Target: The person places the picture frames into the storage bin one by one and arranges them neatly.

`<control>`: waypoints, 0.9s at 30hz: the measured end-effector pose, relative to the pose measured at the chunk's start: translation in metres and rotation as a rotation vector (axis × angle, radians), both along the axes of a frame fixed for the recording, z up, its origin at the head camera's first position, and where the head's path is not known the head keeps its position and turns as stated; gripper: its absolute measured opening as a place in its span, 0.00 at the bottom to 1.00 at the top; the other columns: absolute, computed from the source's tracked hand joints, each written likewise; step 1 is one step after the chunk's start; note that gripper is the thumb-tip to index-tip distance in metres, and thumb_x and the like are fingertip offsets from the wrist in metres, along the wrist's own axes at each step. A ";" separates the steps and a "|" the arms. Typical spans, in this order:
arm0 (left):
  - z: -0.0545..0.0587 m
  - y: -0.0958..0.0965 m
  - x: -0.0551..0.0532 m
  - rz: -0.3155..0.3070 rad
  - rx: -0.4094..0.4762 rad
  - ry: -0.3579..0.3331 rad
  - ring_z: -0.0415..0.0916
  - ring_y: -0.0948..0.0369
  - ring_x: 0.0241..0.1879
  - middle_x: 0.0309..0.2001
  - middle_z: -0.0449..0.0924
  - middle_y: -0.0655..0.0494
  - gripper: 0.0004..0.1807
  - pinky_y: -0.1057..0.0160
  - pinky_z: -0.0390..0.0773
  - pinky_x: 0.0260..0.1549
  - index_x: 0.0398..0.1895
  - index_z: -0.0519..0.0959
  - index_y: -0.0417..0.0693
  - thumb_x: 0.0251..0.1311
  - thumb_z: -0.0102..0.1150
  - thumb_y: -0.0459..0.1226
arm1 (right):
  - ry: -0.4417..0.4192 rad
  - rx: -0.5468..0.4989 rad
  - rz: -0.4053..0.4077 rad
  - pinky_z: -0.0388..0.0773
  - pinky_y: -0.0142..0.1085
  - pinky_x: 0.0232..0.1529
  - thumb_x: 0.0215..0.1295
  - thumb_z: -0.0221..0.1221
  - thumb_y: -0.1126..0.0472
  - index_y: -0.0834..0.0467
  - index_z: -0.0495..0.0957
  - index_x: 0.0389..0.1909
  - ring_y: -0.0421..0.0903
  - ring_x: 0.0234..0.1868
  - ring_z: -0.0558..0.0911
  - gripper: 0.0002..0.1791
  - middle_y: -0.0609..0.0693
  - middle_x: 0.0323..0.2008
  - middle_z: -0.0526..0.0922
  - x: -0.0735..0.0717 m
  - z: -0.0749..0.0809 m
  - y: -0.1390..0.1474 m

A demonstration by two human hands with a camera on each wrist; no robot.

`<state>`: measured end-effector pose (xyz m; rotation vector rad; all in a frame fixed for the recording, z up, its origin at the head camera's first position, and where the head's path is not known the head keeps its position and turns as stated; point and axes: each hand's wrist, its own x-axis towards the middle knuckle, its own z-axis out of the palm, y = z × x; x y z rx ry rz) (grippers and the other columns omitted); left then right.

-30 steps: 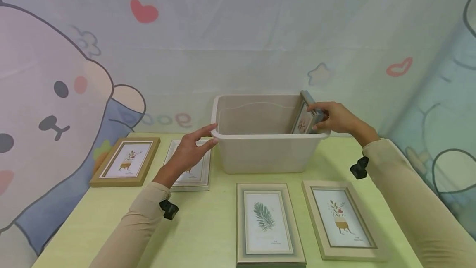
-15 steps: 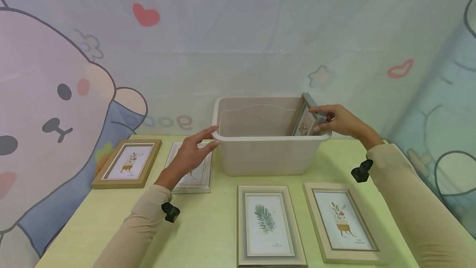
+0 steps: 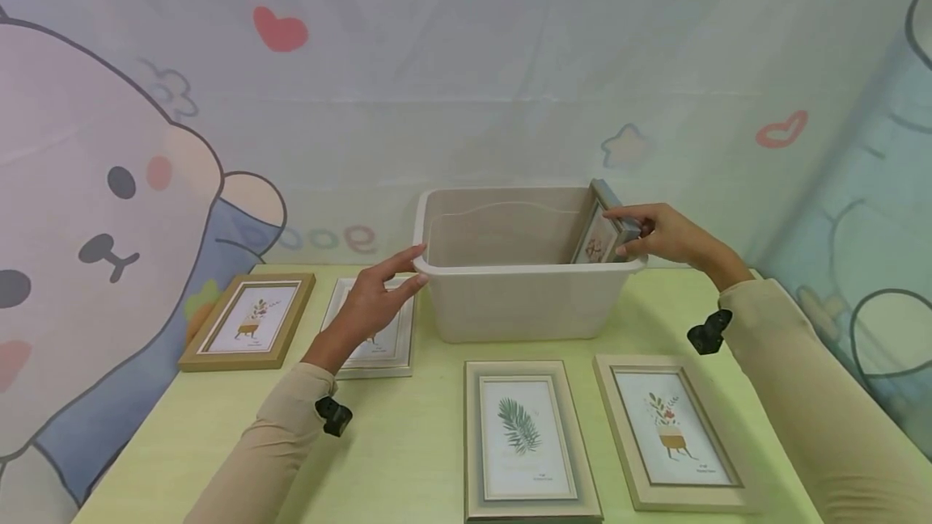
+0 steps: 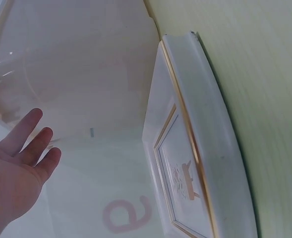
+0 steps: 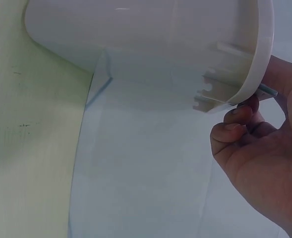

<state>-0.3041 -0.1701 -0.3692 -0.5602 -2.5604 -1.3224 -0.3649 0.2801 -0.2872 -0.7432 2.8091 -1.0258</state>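
Observation:
In the head view a beige plastic bin [image 3: 520, 302] stands at the back of the table. My left hand [image 3: 371, 306] touches the bin's left front corner at the rim, thumb and index finger extended; the left wrist view shows its other fingers straight and spread. At the bin's right end, my right hand [image 3: 666, 237] pinches the upper edge of a grey picture frame [image 3: 593, 237] between thumb and fingers. That frame stands tilted inside the bin by the right wall, its lower part hidden. Whether a second frame is behind it, I cannot tell.
A brown picture frame [image 3: 286, 326] lies at the left, beside a white frame [image 3: 396, 338] partly covered by my left hand. In front of the bin lie a frame with a green leaf print [image 3: 518, 437] and a cream frame [image 3: 673, 435]. A printed cloth [image 3: 466, 63] hangs behind.
My right hand and the grey picture frame sit very slightly farther right than a second ago. The left hand stays at the bin's rim, and the view shifts a little.

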 end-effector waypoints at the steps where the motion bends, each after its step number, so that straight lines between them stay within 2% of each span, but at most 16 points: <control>1: 0.000 0.000 0.000 0.001 0.001 0.000 0.68 0.46 0.70 0.58 0.81 0.45 0.29 0.39 0.66 0.67 0.73 0.67 0.62 0.70 0.58 0.46 | 0.001 0.000 -0.001 0.62 0.35 0.27 0.63 0.66 0.67 0.61 0.69 0.70 0.42 0.22 0.60 0.34 0.49 0.20 0.64 0.000 0.000 0.000; 8: 0.000 0.000 0.001 0.000 0.003 -0.008 0.66 0.47 0.71 0.59 0.80 0.45 0.28 0.40 0.64 0.68 0.73 0.67 0.67 0.71 0.58 0.46 | 0.012 0.000 -0.015 0.63 0.36 0.28 0.63 0.67 0.65 0.62 0.68 0.71 0.43 0.23 0.60 0.35 0.49 0.22 0.61 -0.001 0.001 0.002; 18: 0.001 0.000 0.001 0.003 -0.001 -0.006 0.66 0.46 0.71 0.59 0.80 0.45 0.29 0.39 0.64 0.68 0.74 0.66 0.64 0.71 0.58 0.47 | 0.044 -0.030 -0.033 0.67 0.35 0.33 0.65 0.67 0.62 0.60 0.69 0.71 0.42 0.27 0.66 0.34 0.51 0.30 0.69 0.003 0.008 0.006; 27: 0.001 0.001 -0.001 -0.003 0.008 -0.020 0.66 0.45 0.71 0.59 0.80 0.47 0.29 0.39 0.67 0.66 0.73 0.67 0.68 0.70 0.57 0.49 | -0.026 -0.174 -0.108 0.71 0.36 0.35 0.69 0.63 0.58 0.52 0.65 0.74 0.47 0.32 0.72 0.33 0.49 0.33 0.74 0.014 0.006 0.026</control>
